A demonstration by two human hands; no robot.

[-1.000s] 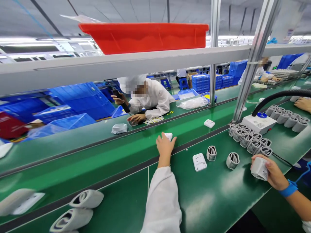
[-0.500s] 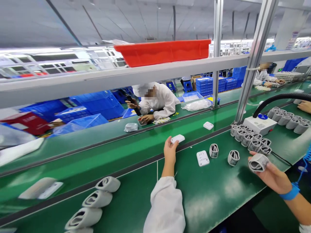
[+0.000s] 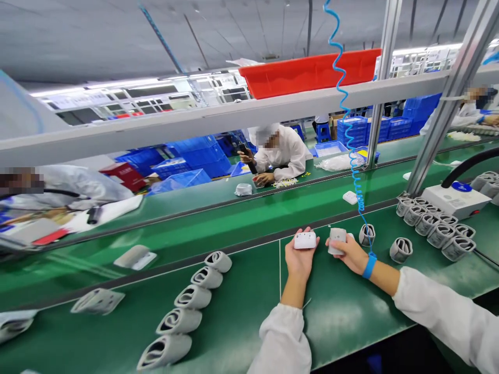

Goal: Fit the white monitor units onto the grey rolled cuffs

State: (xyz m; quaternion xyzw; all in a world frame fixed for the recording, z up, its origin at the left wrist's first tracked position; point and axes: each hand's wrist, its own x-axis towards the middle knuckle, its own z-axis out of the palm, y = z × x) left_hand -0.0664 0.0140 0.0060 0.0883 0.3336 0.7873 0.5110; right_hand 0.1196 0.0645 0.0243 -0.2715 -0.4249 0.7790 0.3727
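My left hand [image 3: 299, 262] is palm up, fingers curled round a small white plastic device housing [image 3: 305, 240]. Just to its right, my right hand [image 3: 353, 255] grips a rolled grey cuff [image 3: 337, 241] between thumb and fingers. The cuff and the housing are close together but apart. A blue wrist strap [image 3: 369, 265] with a coiled cord circles my right wrist. Behind that hand, a white piece peeks out, mostly hidden. Two more rolled cuffs, one nearer [image 3: 367, 235] and one further right [image 3: 401, 250], stand on the green bench [image 3: 343, 311].
A row of rolled cuffs [image 3: 193, 296] stands at left; more are clustered by a white box [image 3: 456, 200] at right. Along the green belt [image 3: 249, 221] lie another white housing [image 3: 350, 197] and a cuff with a white part [image 3: 135, 257]. Co-workers sit opposite. A metal post [image 3: 444, 104] rises at right.
My right hand has brought the grey cuff leftward, close to my left hand. My left hand has turned palm up with the white housing. The view has swung left.
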